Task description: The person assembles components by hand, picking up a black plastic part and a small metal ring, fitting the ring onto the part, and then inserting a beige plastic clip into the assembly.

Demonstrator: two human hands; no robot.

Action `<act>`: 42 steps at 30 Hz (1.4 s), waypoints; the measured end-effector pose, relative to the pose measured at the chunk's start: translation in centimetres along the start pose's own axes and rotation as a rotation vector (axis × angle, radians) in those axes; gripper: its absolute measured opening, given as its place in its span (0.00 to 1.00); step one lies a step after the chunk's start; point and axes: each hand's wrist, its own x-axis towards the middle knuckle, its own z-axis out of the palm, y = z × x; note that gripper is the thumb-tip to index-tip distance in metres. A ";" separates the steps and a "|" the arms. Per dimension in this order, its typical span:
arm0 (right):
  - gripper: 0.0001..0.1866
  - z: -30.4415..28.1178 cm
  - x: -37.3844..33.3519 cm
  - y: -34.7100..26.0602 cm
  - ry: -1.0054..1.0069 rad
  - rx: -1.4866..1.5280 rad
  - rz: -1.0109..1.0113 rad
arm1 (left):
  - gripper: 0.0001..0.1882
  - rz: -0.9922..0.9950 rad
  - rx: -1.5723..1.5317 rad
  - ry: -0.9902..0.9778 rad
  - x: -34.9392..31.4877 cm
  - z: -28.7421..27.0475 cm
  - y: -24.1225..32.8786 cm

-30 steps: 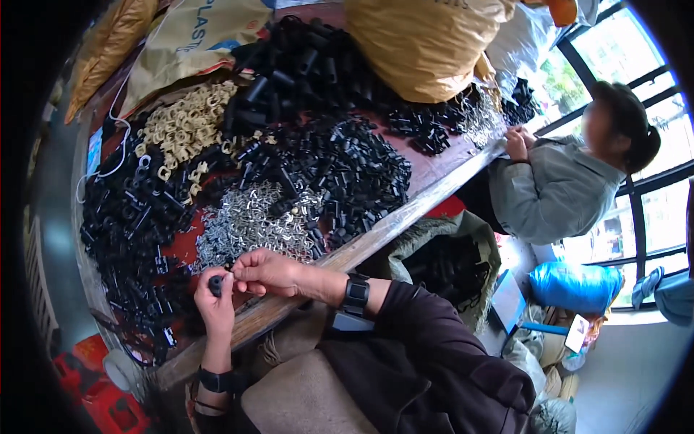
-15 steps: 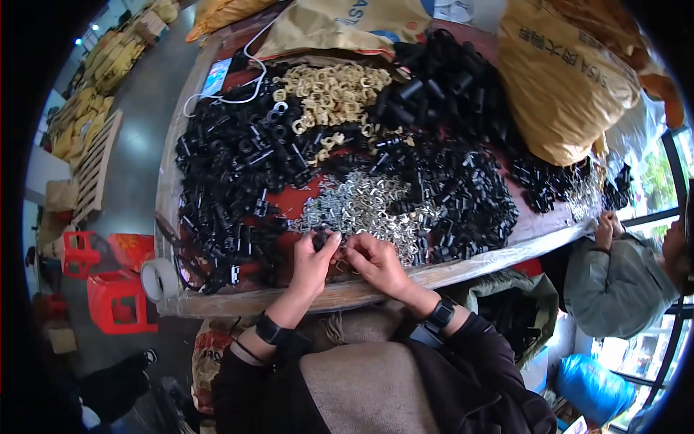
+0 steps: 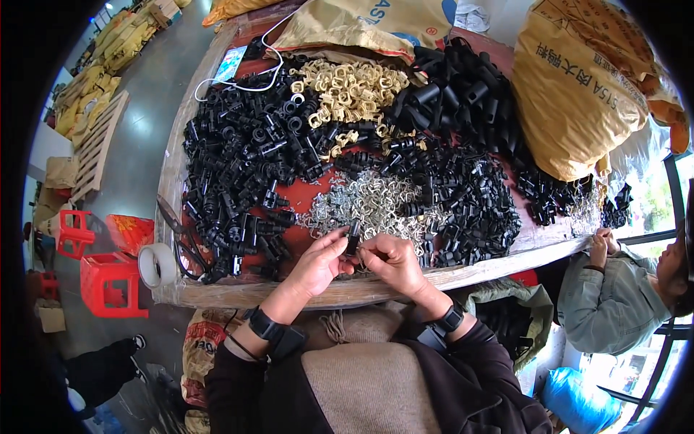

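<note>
My left hand [image 3: 319, 262] pinches a small black plastic part [image 3: 353, 239] upright between thumb and fingers, close to the table's near edge. Right beside it, my right hand [image 3: 396, 265] is closed, thumb against fingertips at the part's lower end; whatever lies between those fingertips is too small to make out. Just beyond both hands spreads a heap of small silvery metal pieces [image 3: 379, 199]. Black plastic fittings [image 3: 242, 155] are piled to the left, and smaller black parts [image 3: 473, 210] to the right. Cream-coloured plastic rings [image 3: 350, 87] form a heap farther back.
Black tubular pieces [image 3: 455, 94] lie at the back right below a large yellow sack [image 3: 578, 94]. A tape roll [image 3: 157, 265] and black-handled scissors [image 3: 186, 246] sit at the left edge. Another person [image 3: 614, 289] is at the right. A red stool [image 3: 113, 284] stands on the left floor.
Both hands have shifted a little to the right. The black part now stands upright above my left fingers and shows more clearly. The whole view has shifted slightly.
</note>
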 end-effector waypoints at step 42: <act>0.06 -3.0 1.1 3.9 0.001 -0.852 0.021 | 0.06 -0.119 -0.089 0.042 -0.3 -1.0 -0.5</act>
